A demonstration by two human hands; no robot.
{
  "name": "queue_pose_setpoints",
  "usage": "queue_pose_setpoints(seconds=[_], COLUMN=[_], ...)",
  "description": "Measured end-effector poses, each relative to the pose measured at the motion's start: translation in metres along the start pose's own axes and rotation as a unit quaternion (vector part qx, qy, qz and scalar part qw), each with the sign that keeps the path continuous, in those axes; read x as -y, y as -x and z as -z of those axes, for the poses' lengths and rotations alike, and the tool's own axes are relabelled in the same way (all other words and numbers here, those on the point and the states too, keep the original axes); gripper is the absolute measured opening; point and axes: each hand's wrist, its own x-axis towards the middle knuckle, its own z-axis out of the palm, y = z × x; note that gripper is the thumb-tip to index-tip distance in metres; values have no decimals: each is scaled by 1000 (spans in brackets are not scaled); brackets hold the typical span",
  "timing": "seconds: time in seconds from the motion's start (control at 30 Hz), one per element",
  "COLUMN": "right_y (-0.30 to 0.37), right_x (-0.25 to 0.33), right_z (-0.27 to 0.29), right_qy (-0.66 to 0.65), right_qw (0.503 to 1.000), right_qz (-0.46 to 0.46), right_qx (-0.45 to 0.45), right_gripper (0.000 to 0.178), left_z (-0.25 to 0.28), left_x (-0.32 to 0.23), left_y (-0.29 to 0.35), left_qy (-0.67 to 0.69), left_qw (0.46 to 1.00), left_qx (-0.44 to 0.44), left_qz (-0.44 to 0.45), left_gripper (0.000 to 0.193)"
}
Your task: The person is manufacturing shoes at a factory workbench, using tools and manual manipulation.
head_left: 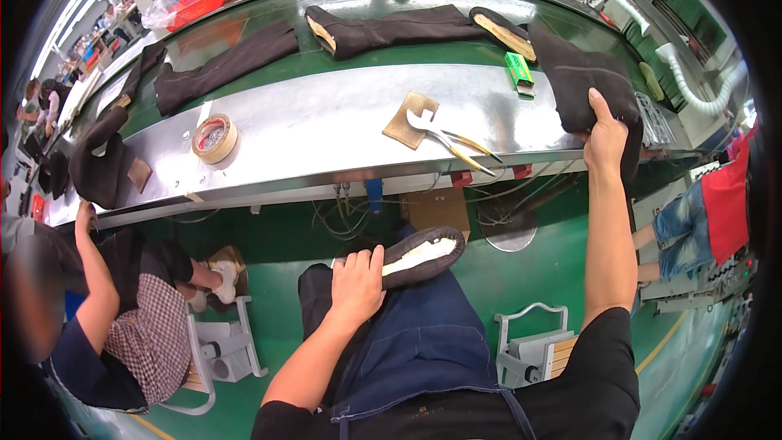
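My left hand [358, 287] is wrapped round a dark boot [436, 265] above my lap. Its underside faces up and shows a pale patch along the sole. At the bench's right end my right hand [607, 134] grips the shaft of another dark boot [586, 73], thumb on top. That shaft hangs partly over the bench edge. Left of it lies a pale boot sole [503, 33] turned upward. Yellow-handled pincers [444, 134] rest partly on a brown square pad [407, 121], nearer the bench's middle. A small green box [519, 73] stands beside the right-hand boot.
More dark boots [399, 31] lie along the green conveyor belt [326, 0] behind the metal ledge [301, 106]. A tape roll [215, 138] sits on the ledge. A seated co-worker [138, 334] is at left; another person [709, 204] stands at right. Chairs [533, 346] flank me.
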Motion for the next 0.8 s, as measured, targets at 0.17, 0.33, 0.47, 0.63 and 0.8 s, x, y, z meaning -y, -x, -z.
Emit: queue_pose_setpoints(seconds=[0.17, 0.33, 0.47, 0.63, 0.8], right_y=[-22, -125, -196, -115, 16], right_x=[21, 8, -38, -107, -71], right_z=[-60, -163, -260, -270, -196], right_qy=[68, 177, 368, 376, 201], right_qw=[992, 977, 879, 872, 903], right_qz=[91, 84, 288, 171, -49], right_qx=[47, 83, 95, 263, 377], right_gripper=[31, 32, 67, 63, 50], left_z=[-1, -4, -5, -6, -4], left_x=[1, 0, -1, 2, 6], left_y=[-1, -3, -4, -2, -1], left_qy=[23, 29, 25, 39, 61], left_qw=[999, 998, 998, 997, 997], left_qx=[-30, -45, -49, -59, -46], left_qz=[8, 25, 31, 38, 14], left_gripper=[84, 82, 80, 80, 80])
